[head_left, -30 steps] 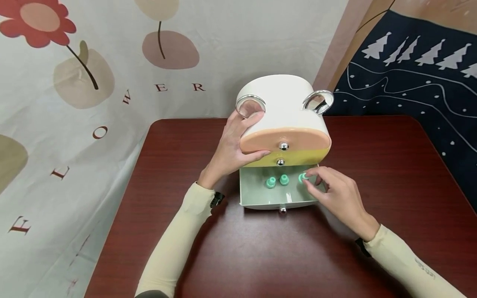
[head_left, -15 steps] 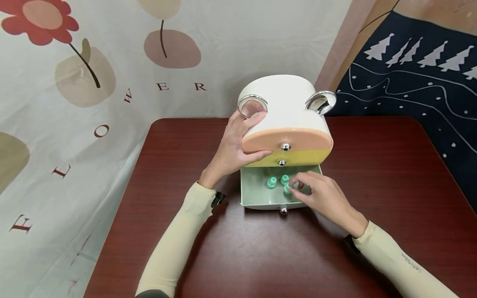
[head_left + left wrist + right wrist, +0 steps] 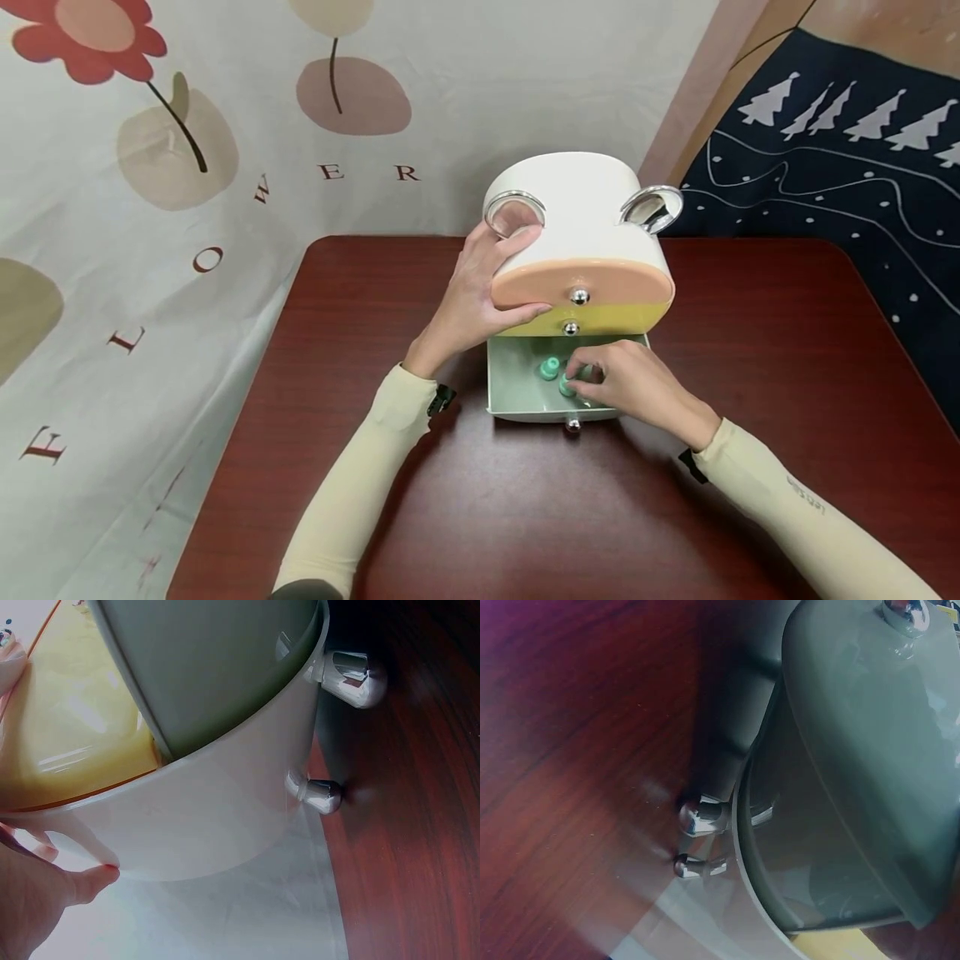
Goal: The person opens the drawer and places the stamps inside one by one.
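Note:
A white mini drawer cabinet [image 3: 581,192] has an orange top drawer [image 3: 540,285], a yellow middle drawer [image 3: 626,318] and a pulled-out green bottom drawer [image 3: 513,392]. My left hand [image 3: 468,296] grips its left side, thumb across the front, fingers near the ear; the left wrist view shows part of that hand [image 3: 45,900] against the white shell [image 3: 187,817]. Inside the bottom drawer, my right hand [image 3: 637,379] pinches a small green bottle-shaped piece [image 3: 566,386]. A similar green piece [image 3: 550,367] stands just left of it. Right fingers mostly hide a third.
Two round silver-rimmed ears [image 3: 652,208] stick out from the cabinet top. A silver knob [image 3: 573,423] juts from the open drawer's front over the dark red table [image 3: 480,517]. Behind hang a printed white cloth [image 3: 465,100] and a navy tree-patterned cloth [image 3: 817,183].
My right hand has moved left inside the drawer, carrying the pinched green piece from the right side toward the other pieces. My left hand keeps its hold on the cabinet.

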Motion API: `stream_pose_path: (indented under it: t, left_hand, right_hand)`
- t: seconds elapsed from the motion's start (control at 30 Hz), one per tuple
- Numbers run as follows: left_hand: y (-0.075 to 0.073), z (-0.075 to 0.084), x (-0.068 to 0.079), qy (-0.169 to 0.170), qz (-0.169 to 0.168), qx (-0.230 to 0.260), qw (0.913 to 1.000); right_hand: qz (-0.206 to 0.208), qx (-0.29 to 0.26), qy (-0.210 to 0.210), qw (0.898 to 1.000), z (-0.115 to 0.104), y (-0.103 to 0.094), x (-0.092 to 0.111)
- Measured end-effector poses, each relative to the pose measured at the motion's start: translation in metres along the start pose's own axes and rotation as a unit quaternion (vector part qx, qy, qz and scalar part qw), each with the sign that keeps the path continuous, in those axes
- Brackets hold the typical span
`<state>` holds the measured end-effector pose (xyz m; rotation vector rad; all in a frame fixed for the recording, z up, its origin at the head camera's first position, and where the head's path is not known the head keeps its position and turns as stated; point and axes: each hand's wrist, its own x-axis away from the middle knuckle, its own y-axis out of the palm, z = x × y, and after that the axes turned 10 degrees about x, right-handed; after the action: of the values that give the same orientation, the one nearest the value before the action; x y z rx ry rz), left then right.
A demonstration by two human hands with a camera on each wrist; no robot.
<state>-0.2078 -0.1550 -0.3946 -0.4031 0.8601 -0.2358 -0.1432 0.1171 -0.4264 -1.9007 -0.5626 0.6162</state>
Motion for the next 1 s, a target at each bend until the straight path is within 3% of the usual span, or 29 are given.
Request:
stream_pose_path:
  t: [0.23,0.37,0.53,0.73,0.87,1.0]
  left_hand:
    - [0.003,-0.002,-0.002,0.021,-0.001,0.002,0.9998]
    - [0.003,-0.001,-0.002,0.015,0.001,0.003,0.9999]
    - [0.003,-0.002,-0.003,0.018,-0.001,0.001,0.9998]
    - [0.003,-0.004,-0.002,0.027,0.003,0.000,0.9996]
    - [0.002,-0.004,-0.002,0.025,0.000,-0.001,0.9997]
    - [0.001,-0.004,-0.001,0.020,0.002,-0.005,0.9998]
  right_hand:
    - [-0.015,0.003,0.004,1.000,0.001,-0.002,-0.003]
    - [-0.003,-0.005,0.002,1.000,0.000,-0.002,-0.001]
    - [0.085,-0.027,-0.013,0.996,-0.006,-0.004,0.012]
    - [0.210,-0.052,-0.002,0.976,-0.018,-0.001,0.036]
    - [0.247,-0.088,0.019,0.965,-0.027,0.007,0.051]
    - [0.269,-0.112,0.006,0.957,-0.038,0.023,0.061]
